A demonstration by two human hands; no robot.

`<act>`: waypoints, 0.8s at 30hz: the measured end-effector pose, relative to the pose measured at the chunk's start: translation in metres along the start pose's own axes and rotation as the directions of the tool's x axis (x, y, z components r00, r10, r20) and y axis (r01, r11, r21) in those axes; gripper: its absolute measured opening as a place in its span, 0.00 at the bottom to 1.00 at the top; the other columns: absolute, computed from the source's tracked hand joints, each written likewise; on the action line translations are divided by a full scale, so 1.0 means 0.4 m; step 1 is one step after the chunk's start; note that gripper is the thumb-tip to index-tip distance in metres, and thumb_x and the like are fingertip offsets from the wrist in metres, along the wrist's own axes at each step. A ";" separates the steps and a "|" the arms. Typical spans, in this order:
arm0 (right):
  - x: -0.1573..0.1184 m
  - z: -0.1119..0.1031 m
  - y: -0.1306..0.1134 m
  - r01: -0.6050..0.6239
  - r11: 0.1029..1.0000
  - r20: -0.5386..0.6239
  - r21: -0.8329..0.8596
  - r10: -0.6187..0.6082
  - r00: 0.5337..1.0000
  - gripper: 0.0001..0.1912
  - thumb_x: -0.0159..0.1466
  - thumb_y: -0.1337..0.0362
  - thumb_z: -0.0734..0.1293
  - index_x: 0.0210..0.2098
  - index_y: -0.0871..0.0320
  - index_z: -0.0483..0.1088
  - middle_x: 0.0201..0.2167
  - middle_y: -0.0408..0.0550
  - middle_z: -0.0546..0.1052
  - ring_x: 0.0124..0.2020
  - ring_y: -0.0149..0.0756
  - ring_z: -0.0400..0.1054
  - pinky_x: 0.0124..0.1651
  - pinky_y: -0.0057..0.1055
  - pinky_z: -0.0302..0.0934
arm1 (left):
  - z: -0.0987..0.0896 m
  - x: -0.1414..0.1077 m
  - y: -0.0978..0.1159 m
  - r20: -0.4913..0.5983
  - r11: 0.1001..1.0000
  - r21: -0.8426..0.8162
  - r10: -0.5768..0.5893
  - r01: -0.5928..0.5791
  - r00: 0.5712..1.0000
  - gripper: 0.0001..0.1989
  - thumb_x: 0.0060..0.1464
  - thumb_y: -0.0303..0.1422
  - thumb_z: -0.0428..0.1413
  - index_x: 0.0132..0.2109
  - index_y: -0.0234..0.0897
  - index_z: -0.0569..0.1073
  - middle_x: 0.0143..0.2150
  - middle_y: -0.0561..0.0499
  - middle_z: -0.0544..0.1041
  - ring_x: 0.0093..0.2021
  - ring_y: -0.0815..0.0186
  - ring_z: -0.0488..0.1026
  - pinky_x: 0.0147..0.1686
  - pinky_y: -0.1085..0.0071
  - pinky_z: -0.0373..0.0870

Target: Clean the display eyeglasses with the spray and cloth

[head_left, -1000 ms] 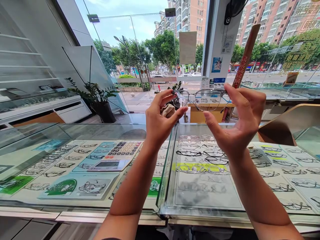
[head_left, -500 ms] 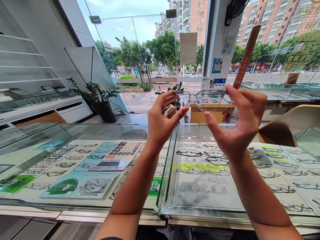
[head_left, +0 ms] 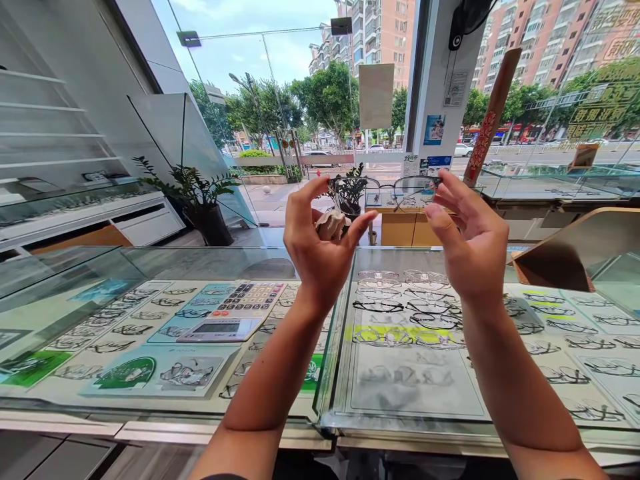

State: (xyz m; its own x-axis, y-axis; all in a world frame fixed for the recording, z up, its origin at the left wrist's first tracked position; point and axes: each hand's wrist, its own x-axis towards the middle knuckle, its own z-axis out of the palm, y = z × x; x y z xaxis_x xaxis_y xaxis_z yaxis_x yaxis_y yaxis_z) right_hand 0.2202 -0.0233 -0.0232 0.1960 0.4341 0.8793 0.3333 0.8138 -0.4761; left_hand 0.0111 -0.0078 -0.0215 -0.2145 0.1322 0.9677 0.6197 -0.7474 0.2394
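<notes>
A pair of eyeglasses (head_left: 387, 184) with a thin dark frame is held up level above the glass counter, gripped at both outer ends. My left hand (head_left: 320, 240) has its index finger at the left end of the frame, and a crumpled beige cloth (head_left: 332, 225) is tucked in its palm. The thumb stands apart below the left lens. My right hand (head_left: 473, 240) pinches the right end near the hinge, with the thumb just under it. Fingers partly hide the temples.
The glass display counter (head_left: 335, 421) holds rows of eyeglasses (head_left: 379, 307) under its top. A calculator (head_left: 240, 310) lies on the left part. A brown angled board (head_left: 575, 247) stands at right. Beyond are a potted plant (head_left: 207, 213) and a glass door (head_left: 225, 100).
The eyeglasses have shifted slightly left and turned. My left hand moved a little left; my right hand moved left and its fingers drew closer together.
</notes>
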 end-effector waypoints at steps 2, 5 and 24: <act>-0.002 0.001 -0.006 -0.009 0.999 -0.023 0.045 0.010 1.000 0.24 0.69 0.54 0.71 0.64 0.44 0.76 0.61 0.48 0.82 0.61 0.50 0.77 0.62 0.55 0.74 | 0.004 -0.004 -0.007 -0.016 1.000 -0.010 0.007 -0.007 1.000 0.34 0.53 0.46 0.73 0.64 0.51 0.72 0.62 0.46 0.78 0.54 0.55 0.79 0.45 0.59 0.81; -0.004 0.003 -0.018 -0.012 0.997 -0.055 0.076 0.016 0.998 0.20 0.71 0.54 0.70 0.62 0.43 0.77 0.61 0.47 0.82 0.61 0.49 0.77 0.61 0.53 0.75 | 0.013 -0.011 -0.013 -0.025 0.999 -0.053 -0.006 0.005 1.000 0.34 0.55 0.46 0.72 0.65 0.52 0.70 0.65 0.46 0.76 0.51 0.56 0.80 0.44 0.58 0.82; 0.031 -0.010 0.000 -0.180 0.912 -0.035 0.368 0.208 0.978 0.11 0.67 0.52 0.72 0.45 0.50 0.79 0.46 0.47 0.86 0.46 0.41 0.82 0.48 0.40 0.75 | 0.027 -0.021 -0.005 0.065 0.992 -0.120 -0.037 0.045 0.997 0.34 0.55 0.49 0.72 0.64 0.51 0.71 0.65 0.44 0.77 0.50 0.56 0.81 0.42 0.61 0.83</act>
State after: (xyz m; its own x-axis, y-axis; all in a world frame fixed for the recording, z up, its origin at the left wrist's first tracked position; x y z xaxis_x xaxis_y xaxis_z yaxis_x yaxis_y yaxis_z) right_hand 0.2264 -0.0194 -0.0122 0.2931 0.5797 0.7603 -0.0705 0.8061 -0.5876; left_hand 0.0199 -0.0004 -0.0292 -0.1879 0.2016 0.9613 0.5146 -0.8134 0.2712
